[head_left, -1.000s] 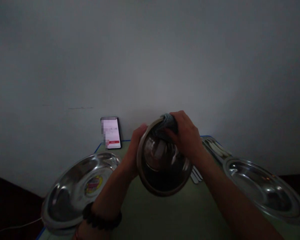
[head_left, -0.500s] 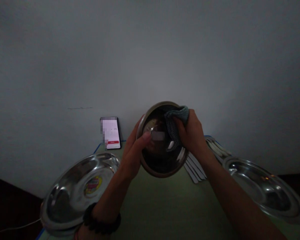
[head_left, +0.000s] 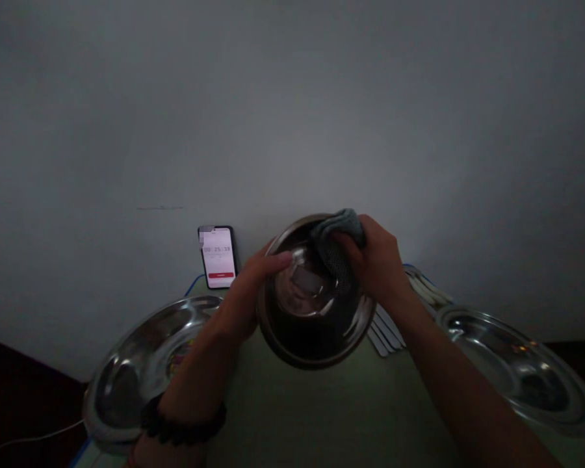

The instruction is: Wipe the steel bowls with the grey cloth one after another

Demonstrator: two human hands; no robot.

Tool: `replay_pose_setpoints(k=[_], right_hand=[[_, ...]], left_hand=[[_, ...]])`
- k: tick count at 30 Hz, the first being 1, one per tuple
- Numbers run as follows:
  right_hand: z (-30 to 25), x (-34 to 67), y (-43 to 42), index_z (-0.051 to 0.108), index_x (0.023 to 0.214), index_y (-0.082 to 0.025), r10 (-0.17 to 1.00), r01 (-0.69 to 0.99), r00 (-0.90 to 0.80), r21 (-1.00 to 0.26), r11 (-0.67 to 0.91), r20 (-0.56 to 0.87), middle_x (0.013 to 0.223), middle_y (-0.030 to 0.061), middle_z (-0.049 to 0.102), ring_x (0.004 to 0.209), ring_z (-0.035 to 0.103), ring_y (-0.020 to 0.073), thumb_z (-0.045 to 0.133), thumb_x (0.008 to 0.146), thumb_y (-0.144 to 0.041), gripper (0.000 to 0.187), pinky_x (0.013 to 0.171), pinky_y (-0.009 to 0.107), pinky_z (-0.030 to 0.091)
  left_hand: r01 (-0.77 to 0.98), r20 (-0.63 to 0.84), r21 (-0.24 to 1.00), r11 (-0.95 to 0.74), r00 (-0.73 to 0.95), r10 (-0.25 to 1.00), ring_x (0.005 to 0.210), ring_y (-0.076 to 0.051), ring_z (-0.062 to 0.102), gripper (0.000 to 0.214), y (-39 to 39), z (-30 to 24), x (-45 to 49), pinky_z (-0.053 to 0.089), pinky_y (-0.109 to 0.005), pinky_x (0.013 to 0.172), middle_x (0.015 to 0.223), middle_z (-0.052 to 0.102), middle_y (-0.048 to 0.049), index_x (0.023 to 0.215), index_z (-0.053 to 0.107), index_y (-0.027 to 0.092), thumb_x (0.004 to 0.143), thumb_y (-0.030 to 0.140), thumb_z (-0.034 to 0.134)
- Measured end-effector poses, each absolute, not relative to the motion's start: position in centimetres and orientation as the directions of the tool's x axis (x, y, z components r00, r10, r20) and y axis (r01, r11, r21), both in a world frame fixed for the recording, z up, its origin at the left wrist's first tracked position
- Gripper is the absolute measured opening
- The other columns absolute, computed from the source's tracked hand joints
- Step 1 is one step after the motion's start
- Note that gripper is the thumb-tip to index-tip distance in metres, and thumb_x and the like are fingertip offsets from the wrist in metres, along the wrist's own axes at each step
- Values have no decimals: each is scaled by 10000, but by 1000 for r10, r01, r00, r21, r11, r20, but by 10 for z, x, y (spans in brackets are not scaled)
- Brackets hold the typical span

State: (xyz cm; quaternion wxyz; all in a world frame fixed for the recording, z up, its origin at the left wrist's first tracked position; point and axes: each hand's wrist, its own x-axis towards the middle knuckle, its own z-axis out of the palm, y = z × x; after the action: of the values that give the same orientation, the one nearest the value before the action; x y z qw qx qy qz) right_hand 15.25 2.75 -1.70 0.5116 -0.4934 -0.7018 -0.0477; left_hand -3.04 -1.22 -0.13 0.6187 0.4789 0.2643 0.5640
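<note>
A round steel bowl (head_left: 312, 325) is held up above the pale green table (head_left: 322, 416), its opening tilted towards me. My left hand (head_left: 246, 292) grips its left rim, thumb lying over the edge. My right hand (head_left: 377, 263) is closed on a grey-blue cloth (head_left: 336, 237) and presses it against the inside of the bowl near the upper right rim. A dark bead bracelet sits on my left wrist.
A large steel plate (head_left: 127, 377) lies at the left, another steel plate (head_left: 517, 370) at the right. Flat steel utensils (head_left: 385, 331) lie behind the bowl. A lit phone (head_left: 218, 257) leans on the grey wall. The room is dim.
The bowl dropped slightly and tilted more open towards me. My left thumb shifted onto the rim, and the cloth slid along the bowl's upper inside.
</note>
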Motion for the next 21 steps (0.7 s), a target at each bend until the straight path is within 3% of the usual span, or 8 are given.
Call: replay_pose_setpoints(k=[4, 8, 11, 13, 14, 16, 21], right_hand=[[-20, 153, 33, 590, 857, -180, 709, 689, 121, -573, 444, 695, 786, 70, 640, 737, 589, 212, 444, 897, -448, 308, 683, 342, 440], [-29, 145, 36, 552, 1111, -101, 697, 691, 69, -538, 483, 714, 1065, 185, 611, 1016, 580, 273, 413, 894, -372, 373, 888, 444, 457], [-37, 132, 30, 295, 1390, -16, 694, 736, -36, -451, 506, 719, 1417, 281, 349, 1352, 321, 321, 397, 897, -373, 617, 1077, 532, 313], [-40, 120, 20, 180, 1446, 3, 715, 762, -132, -392, 516, 686, 1532, 267, 142, 1444, 95, 318, 359, 920, -410, 692, 1136, 546, 211], [-40, 114, 14, 194, 1448, 5, 730, 766, -194, -364, 530, 655, 1554, 247, 89, 1453, 22, 310, 328, 934, -429, 686, 1152, 539, 173], [-40, 102, 1, 304, 1420, 4, 760, 753, -338, -325, 572, 555, 1561, 215, 117, 1454, -8, 294, 251, 958, -457, 655, 1171, 522, 118], [-36, 91, -18, 377, 1399, -41, 760, 649, -536, -396, 650, 369, 1501, 176, 330, 1438, 178, 248, 130, 981, -435, 625, 1176, 516, 136]], left_hand=[[-495, 219, 855, -154, 76, 973, 780, -263, 697, 185, -12, 1, -29, 568, -353, 662, 580, 661, -21, 729, 667, 180, 626, 333, 666], [-545, 273, 780, -308, -147, 951, 854, -251, 687, 171, -10, 1, -28, 561, -358, 735, 665, 695, -23, 712, 656, 192, 619, 335, 666], [-522, 352, 714, -467, -308, 884, 983, -225, 656, 139, -7, -1, -28, 531, -321, 835, 760, 722, -8, 734, 670, 217, 668, 338, 660], [-494, 382, 685, -535, -382, 841, 1047, -203, 628, 115, -5, -4, -29, 497, -294, 897, 822, 727, 12, 759, 677, 235, 714, 333, 637], [-483, 394, 674, -559, -406, 825, 1065, -197, 617, 115, -4, -6, -29, 481, -290, 922, 857, 726, 22, 784, 680, 244, 733, 331, 625], [-471, 406, 668, -576, -418, 813, 1067, -197, 609, 132, -2, -11, -29, 460, -302, 949, 918, 718, 37, 843, 683, 260, 751, 333, 622], [-378, 448, 704, -601, -421, 789, 1057, -212, 597, 230, 2, -23, -25, 436, -341, 976, 1047, 687, 26, 944, 673, 257, 728, 333, 657]])
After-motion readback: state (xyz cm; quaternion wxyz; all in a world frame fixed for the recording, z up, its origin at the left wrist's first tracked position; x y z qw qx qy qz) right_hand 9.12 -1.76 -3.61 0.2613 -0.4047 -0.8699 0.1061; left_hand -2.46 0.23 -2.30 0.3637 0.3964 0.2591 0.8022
